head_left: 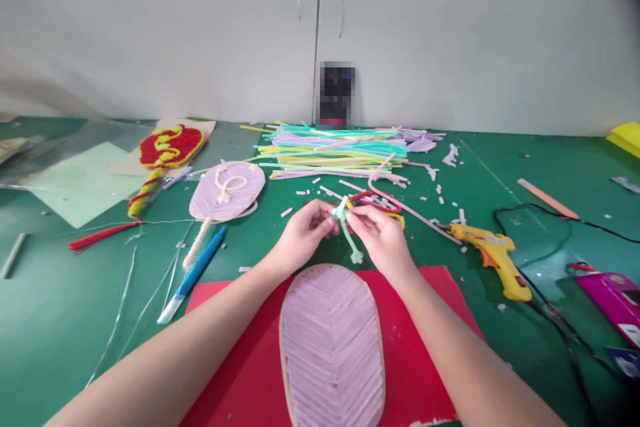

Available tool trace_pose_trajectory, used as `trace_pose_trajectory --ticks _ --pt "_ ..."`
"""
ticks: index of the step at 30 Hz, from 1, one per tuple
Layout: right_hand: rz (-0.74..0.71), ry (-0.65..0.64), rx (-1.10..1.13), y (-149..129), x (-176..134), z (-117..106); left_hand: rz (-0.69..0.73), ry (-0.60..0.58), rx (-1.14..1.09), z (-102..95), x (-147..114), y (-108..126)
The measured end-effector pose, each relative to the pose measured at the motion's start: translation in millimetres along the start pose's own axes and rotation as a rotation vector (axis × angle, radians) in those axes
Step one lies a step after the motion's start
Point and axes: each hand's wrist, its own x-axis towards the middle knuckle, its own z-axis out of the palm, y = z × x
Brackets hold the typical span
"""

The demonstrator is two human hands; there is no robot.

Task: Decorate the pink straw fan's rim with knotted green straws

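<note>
Between the fingertips of both hands is a mint-green pipe cleaner (348, 235), bent into small loops at its lower end and at the top. My left hand (311, 227) pinches it from the left, and my right hand (376, 230) pinches it from the right. Below them a lilac oval fan panel (333, 347) with a herringbone surface and a pale rim lies on a red board (420, 333). Red-and-yellow-handled scissors (397, 219) lie just behind my right hand, partly covered by it.
A heap of pastel pipe cleaners (330, 147) lies at the back, with clippings around it. A yellow glue gun (495, 257) with a black cord rests at right. At left are a lilac fan (235, 193), a red-and-yellow fan (170, 147) and a blue-handled tool (200, 267).
</note>
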Motion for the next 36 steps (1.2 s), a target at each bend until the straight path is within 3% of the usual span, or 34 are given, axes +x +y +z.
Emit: trace_pose_trajectory --ticks 14,26,36 --pt "-0.027 -0.094 -0.047 5.6 2.1 -3.6 -0.016 -0.051 0.043 -0.3 -1.7 -3.2" --pt "-0.115 -0.033 -0.159 3.6 0.4 -3.7 -0.044 -0.068 -0.055 -2.6 1.6 -4.5" --pt "-0.061 -0.185 -0.119 3.1 1.9 -7.7 -0.036 -0.118 -0.105 -5.0 0.8 -3.0"
